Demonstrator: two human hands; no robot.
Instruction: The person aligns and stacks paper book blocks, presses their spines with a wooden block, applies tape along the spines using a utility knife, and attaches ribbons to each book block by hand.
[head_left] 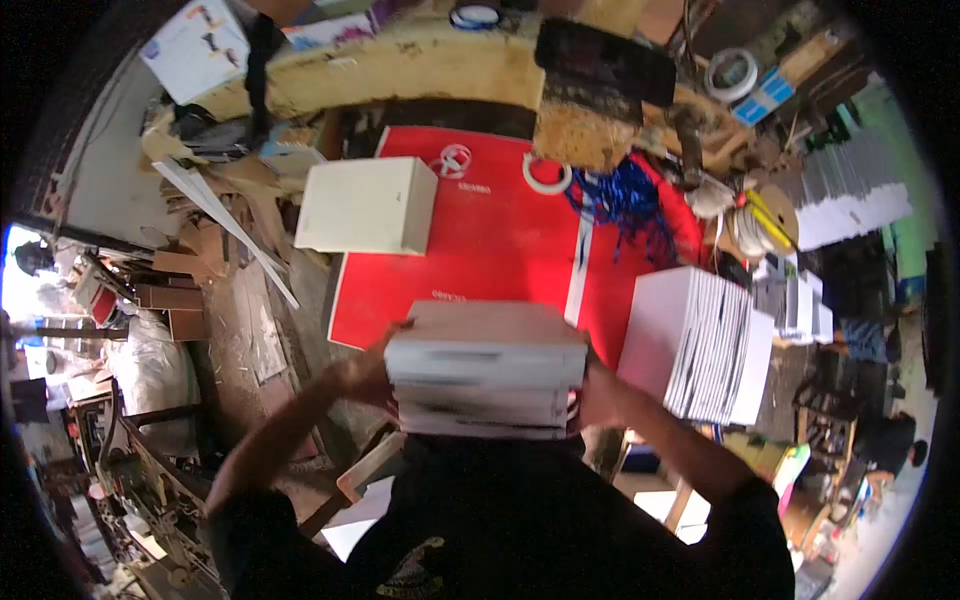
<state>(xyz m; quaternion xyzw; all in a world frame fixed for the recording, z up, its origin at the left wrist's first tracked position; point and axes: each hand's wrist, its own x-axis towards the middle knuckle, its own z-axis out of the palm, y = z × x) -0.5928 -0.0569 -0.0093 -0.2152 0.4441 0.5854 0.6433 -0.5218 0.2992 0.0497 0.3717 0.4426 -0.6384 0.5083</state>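
Close to my chest I hold a thick stack of white boards (485, 370), its layered edges facing me and slightly blurred. My left hand (372, 376) grips the left side of the stack, and my right hand (600, 392) presses on the right side. Most fingers are hidden behind or under it. Beyond the stack lies a red printed sheet (490, 240) on the table. A white block-shaped stack (365, 205) rests on its left part. To the right, a leaning stack of white sheets (690, 345) shows many dark gaps between layers.
A roll of white tape (547, 174) and blue metallic tinsel (625, 205) lie on the red sheet's far right. Behind stands a wooden block (585, 135) with a dark phone-like slab (605, 62) on it. Another person (890, 445) is at far right.
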